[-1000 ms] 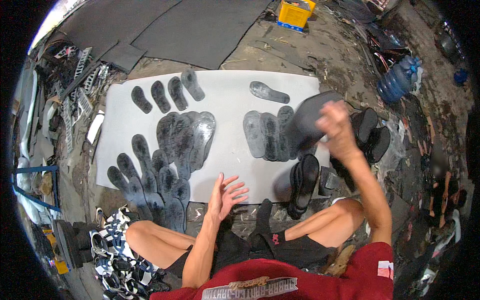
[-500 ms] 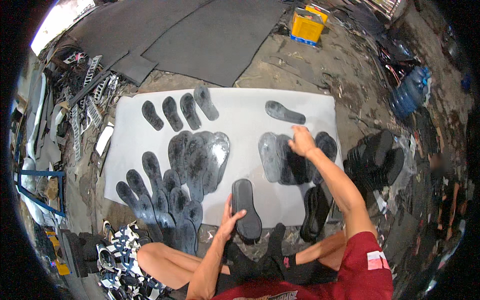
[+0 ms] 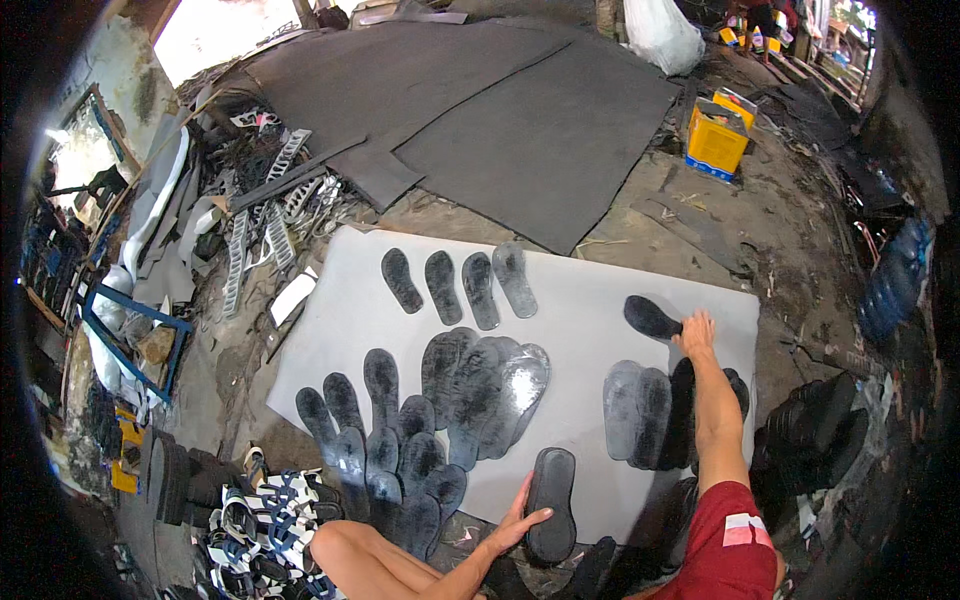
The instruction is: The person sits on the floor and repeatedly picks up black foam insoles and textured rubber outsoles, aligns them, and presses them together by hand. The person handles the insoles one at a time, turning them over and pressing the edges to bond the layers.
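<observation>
A thick black shoe sole [image 3: 552, 505] is in my left hand [image 3: 519, 517], held along its left edge with the thumb across the top. My right hand [image 3: 697, 335] is stretched far out over the white board [image 3: 575, 285]. Its fingers close on the near right end of a lone dark insole [image 3: 652, 317]. Below my right forearm lies a row of overlapping insoles [image 3: 637, 412], partly hidden by the arm. Four-sided and pale, the board also bears a shiny overlapping group of insoles [image 3: 485, 390] at its middle and several separate insoles [image 3: 441, 288] along its far edge.
More insoles [image 3: 380, 450] overlap at the near left. Strapped sandal uppers [image 3: 265, 530] heap beside my knee. Black soles [image 3: 815, 430] are piled right of the board. Dark sheets [image 3: 520, 130] cover the floor beyond, near yellow tins [image 3: 717, 138]. A blue water bottle [image 3: 895, 280] lies far right.
My right hand has moved from above the insole row out to the lone insole and gripped its end. My left hand keeps the sole. The view has tilted up and turned left.
</observation>
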